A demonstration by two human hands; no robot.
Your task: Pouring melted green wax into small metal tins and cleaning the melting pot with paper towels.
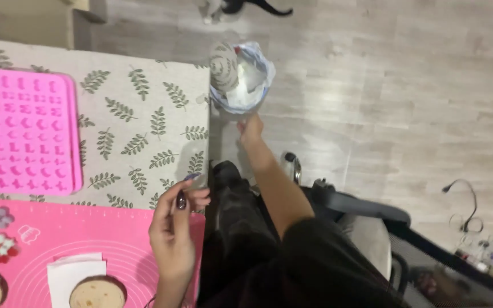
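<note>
Beside the table edge [207, 114], right hand [251, 129] fingers pinching plastic bag [246, 80] rim, left hand [173, 228] fingers loosely curled, empty.

Cloth, silicone and thin plastic
Matt leaf-print cloth [144, 114] covers the bench; pink mould [24, 131] and mat [115, 228] look smooth, rubbery; crinkled glossy plastic bag [255, 74]; pale wood-grain floor [383, 85].

A pink silicone mould [24, 131] lies on the leaf-patterned tablecloth [144, 114] above a pink mat [115, 234].
</note>
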